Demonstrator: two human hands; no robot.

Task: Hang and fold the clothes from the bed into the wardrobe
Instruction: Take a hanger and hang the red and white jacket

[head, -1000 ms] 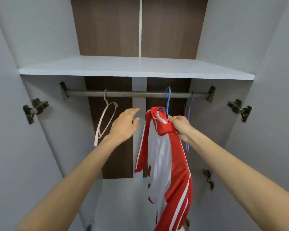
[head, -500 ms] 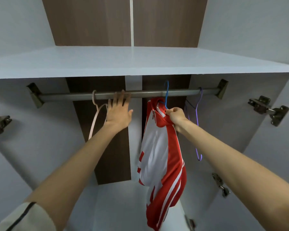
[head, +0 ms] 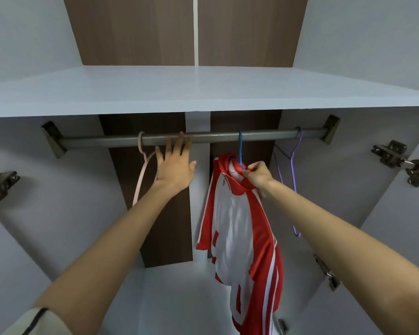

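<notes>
Inside the wardrobe (head: 203,93), a right hand (head: 258,176) pinches the collar of a red-and-white jacket (head: 240,226) hung by a blue hanger (head: 240,151) on the rail (head: 264,134). The left hand (head: 176,168), fingers (head: 179,147) spread wide, is perhaps touching the rail. The cloth looks soft and light, best held at the collar.

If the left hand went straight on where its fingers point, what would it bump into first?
Most likely the rail: the left hand is open, its fingers pointing up at the bar, tips seemingly right at it, though depth is unclear. The pink hanger hangs beside, off that line.
</notes>
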